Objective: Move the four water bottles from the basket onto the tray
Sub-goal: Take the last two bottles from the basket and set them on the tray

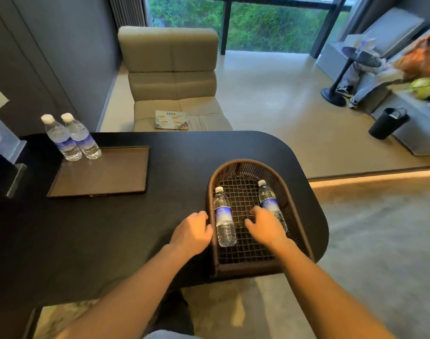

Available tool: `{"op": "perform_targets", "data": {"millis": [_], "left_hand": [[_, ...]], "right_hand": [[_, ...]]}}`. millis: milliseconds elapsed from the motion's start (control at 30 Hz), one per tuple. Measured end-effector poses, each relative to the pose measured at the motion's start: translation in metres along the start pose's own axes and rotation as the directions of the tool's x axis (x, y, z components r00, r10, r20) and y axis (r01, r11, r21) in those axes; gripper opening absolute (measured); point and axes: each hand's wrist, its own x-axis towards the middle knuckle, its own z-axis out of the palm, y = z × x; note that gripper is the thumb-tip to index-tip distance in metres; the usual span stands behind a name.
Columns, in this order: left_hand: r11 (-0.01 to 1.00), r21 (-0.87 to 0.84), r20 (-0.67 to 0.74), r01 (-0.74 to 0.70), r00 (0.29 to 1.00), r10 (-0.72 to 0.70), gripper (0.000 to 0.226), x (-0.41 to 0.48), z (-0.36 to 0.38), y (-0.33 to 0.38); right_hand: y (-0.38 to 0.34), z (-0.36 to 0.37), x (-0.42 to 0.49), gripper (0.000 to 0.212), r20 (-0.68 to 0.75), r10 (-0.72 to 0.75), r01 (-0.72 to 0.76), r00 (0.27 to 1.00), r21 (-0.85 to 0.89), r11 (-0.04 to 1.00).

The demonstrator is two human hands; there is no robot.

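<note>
- Two clear plastic bottles lie on their sides in the basket (304,231), long axes running away from the person, white caps pointing to the far end.
- The left bottle (224,217) lies along the basket's left wall; its blue label faces up, its ribbed base is nearest the person.
- The right bottle (270,201) lies near the right wall, tilted slightly so its cap leans toward the middle; its lower half is hidden behind the right hand (265,226).
- The other two bottles (70,137) stand upright, touching side by side, on the far left corner of the tray (106,177), caps up.
- The right hand is inside the basket, fingers spread and curled loosely against the right bottle; whether it actually grips cannot be told.
- The left hand (191,232) sits just outside the basket's left rim, fingers curled, holding nothing, close to the left bottle.
- The basket is dark brown woven wicker, arched at the far end and square at the near end, with an open grid floor.
- The tray is flat, rectangular, brown, with a low dark rim.
- Both rest well apart on a matte black table (111,228) with a rounded right end.
- A beige padded chair (172,77) stands beyond the table.
- The room's right edge is blurred and hard to make out.
</note>
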Motion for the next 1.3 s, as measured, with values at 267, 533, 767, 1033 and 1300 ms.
{"op": "perform_targets", "data": {"millis": [267,533,767,1033,1300], "left_hand": [[0.986,-0.146,0.091,0.082,0.993,-0.069,0.031,0.054,0.044,0.043],[0.924,-0.133,0.181,0.360,0.925,-0.334,0.088,0.138,0.071,0.059],[0.918,0.076,0.161,0.389,0.904,-0.396,0.087,0.183,0.083,0.060],[0.918,-0.009,0.357,0.397,0.859,-0.368,0.078,0.213,0.087,0.046],[0.846,-0.217,0.374,0.488,0.842,-0.389,0.060,0.213,0.078,0.042]], "right_hand": [[0.052,-0.027,0.039,0.039,0.045,0.141,-0.144,0.989,0.062,0.988],[0.074,-0.029,0.116,0.042,0.150,0.268,-0.289,0.952,0.139,0.947],[0.071,-0.021,0.153,0.028,0.169,0.252,-0.257,0.953,0.011,0.966],[0.064,0.003,0.195,0.043,0.318,0.219,-0.261,0.922,0.095,0.961],[0.069,0.010,0.207,0.041,0.456,0.184,-0.338,0.871,0.283,0.898]]}}
